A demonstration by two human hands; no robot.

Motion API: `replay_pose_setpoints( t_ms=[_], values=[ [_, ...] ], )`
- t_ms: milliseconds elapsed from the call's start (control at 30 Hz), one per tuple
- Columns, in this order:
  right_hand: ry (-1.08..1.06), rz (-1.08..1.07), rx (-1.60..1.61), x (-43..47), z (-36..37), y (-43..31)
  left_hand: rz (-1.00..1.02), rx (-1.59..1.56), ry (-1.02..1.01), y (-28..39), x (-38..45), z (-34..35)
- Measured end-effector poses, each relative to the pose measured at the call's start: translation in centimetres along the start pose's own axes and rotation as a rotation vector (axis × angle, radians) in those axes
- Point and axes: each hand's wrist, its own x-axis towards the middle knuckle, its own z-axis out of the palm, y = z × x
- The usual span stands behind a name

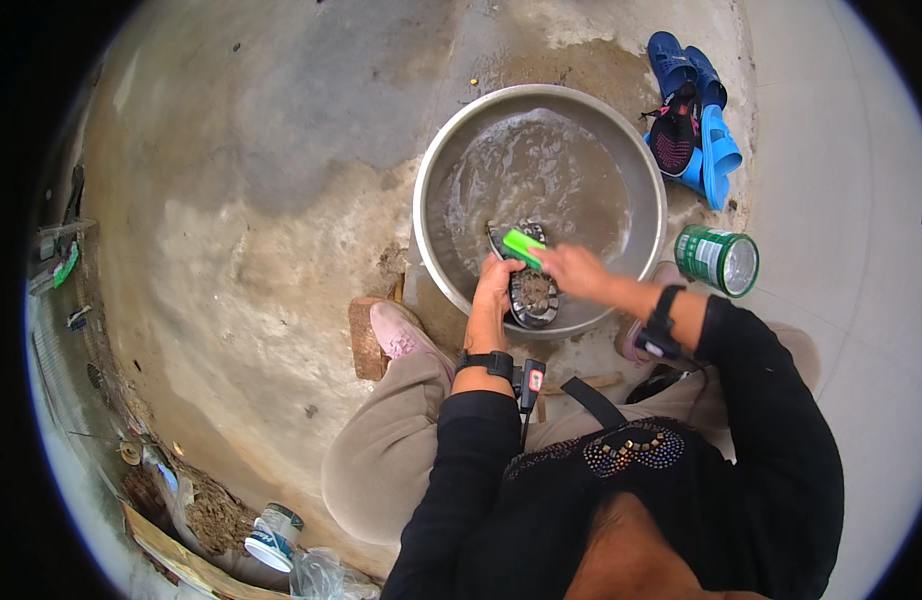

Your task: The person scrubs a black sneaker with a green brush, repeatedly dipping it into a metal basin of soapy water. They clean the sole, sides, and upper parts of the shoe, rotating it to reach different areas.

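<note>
A large round metal basin point(658, 217) stands on the concrete floor before me, with murky, foamy water in it. My left hand point(494, 285) grips the side of a dark shoe point(536, 304), whose sole faces up with mud on its lower part; the shoe is tilted inside the near side of the basin. My right hand point(575, 270), slightly blurred, is closed around a bright green brush point(522, 246) that lies against the upper part of the sole. Its bristles are hidden.
Blue sandals point(721, 154), navy slippers point(671, 64) and a black-and-pink shoe point(675, 142) sit right of the basin. A green can point(717, 259) lies nearby. A brick point(367, 341) is by my left foot. A paint bucket point(275, 536) and rubble lie at lower left.
</note>
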Motion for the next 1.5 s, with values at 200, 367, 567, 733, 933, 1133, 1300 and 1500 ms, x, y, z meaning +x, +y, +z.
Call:
replay_pose_setpoints(
  t_ms=[200, 367, 567, 733, 933, 1133, 1300, 1500],
  values=[
    [0.329, 0.03, -0.028, 0.4, 1.1, -0.3, -0.036, 0.024, -0.092, -0.2, 0.0, -0.6],
    [-0.032, -0.082, -0.077, -1.0, 0.8, -0.3, -0.086, -0.26, -0.023, 0.3, 0.0, -0.7],
    [0.154, -0.026, -0.104, -1.1, 1.3, -0.6, -0.176, -0.235, 0.174, -0.8, 1.6, -0.4],
    [-0.034, 0.003, -0.125, -0.8, 0.9, -0.9, -0.17, -0.18, 0.267, -1.1, 1.6, -0.1],
    [0.147, 0.084, -0.159, 3.1, 0.2, 0.7, -0.073, -0.249, 0.104, -1.2, 1.1, 0.4],
    [0.008, -0.037, -0.091, -0.9, 1.8, 1.3, -0.095, -0.144, 0.294, -0.6, 1.1, 1.1],
    [0.247, 0.021, -0.095, 1.7, -0.4, -0.3, -0.03, -0.116, 0.279, -0.6, 0.7, 2.1],
    [0.032, -0.042, -0.185, -2.0, 1.0, -0.3, -0.056, -0.094, 0.329, -0.8, 0.8, 0.8]
  ],
)
